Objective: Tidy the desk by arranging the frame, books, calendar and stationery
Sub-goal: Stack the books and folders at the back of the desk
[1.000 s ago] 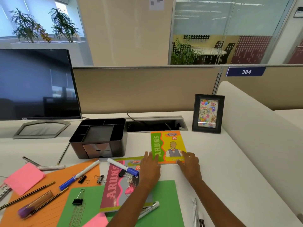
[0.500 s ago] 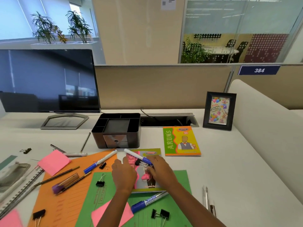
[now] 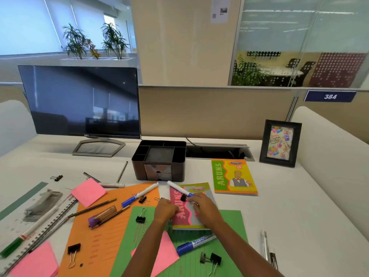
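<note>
On the green card folder [image 3: 234, 218]: I see the pink-and-grey paper notebook [image 3: 188, 214] lettered ARUN'S. It lies near the front edge of the white desk [image 3: 299, 206], about midway along, with its top edge reaching past the folder.
Left hand [image 3: 165, 209]: fingers curled round the notebook's left edge, gripping it.
Right hand [image 3: 203, 208]: lies on the cover, fingertips bent together towards the top edge. From my screen I cannot tell whether they pinch anything.
White marker with a blue cap [image 3: 178, 189]: slants across the notebook's top left corner, with the cap just beside the right fingertips.
Black binder clip [image 3: 183, 197]: on the cover below that marker, just beside the same fingertips.
Orange-and-green paper notebook [image 3: 233, 177]: flat, further back and to the right of the first one, apart from it.
Black-framed birthday picture [image 3: 280, 142]: upright near the back right corner.
Black plastic desk organiser [image 3: 159, 159]: towards the back edge, about the middle.
Blue-bodied marker [image 3: 195, 243]: on the green folder, between the pink-and-grey notebook and the front edge.
Orange card folder [image 3: 99, 236]: left of the green one, with its right side under it. I see a second white marker [image 3: 142, 193] on its back edge and a pink sticky pad [image 3: 87, 191] over its back left corner.
Dark flat monitor [image 3: 79, 102]: stands at the back left.
</note>
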A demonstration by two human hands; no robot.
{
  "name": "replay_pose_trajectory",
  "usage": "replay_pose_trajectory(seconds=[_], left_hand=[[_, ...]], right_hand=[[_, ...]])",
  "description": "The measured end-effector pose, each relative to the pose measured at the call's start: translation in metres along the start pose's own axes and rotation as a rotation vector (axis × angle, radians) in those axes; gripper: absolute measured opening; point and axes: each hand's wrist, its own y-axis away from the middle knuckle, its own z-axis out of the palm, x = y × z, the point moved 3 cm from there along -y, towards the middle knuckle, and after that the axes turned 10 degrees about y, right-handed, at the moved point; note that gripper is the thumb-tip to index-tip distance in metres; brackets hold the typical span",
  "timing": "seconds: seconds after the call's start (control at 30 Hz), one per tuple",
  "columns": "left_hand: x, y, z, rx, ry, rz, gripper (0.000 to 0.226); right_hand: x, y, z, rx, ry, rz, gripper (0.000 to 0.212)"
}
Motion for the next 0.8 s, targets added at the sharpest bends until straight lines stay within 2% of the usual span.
replay_pose_trajectory(seconds=[0.1,0.23,0.37,0.57,0.67,0.8], left_hand=[[0.003,0.007,-0.001,-0.047,0.206,-0.035,0.027],[0.009,0.013,-0.01,-0.08,0.349,-0.056,0.025],[0.022,0.02,-0.025,-0.062,0.418,-0.018,0.024],[0.051,0.039,-0.052,0.018,0.371,0.171,0.031],[0.064,0.05,-0.061,0.05,0.262,0.293,0.032],[0.078,0.059,-0.062,0.071,0.252,0.392,0.03]], right_hand=[[0.0,0.0,-0.005,0.044,-0.003,-0.01,0.033],[0.004,-0.002,-0.017,0.06,-0.076,0.058,0.028],[0.015,-0.004,-0.022,0.025,-0.03,0.123,0.026],[0.022,0.0,-0.012,-0.016,-0.077,0.189,0.022],[0.023,0.001,-0.007,-0.024,-0.118,0.19,0.02],[0.021,0.003,-0.007,0.045,-0.195,0.165,0.02]])
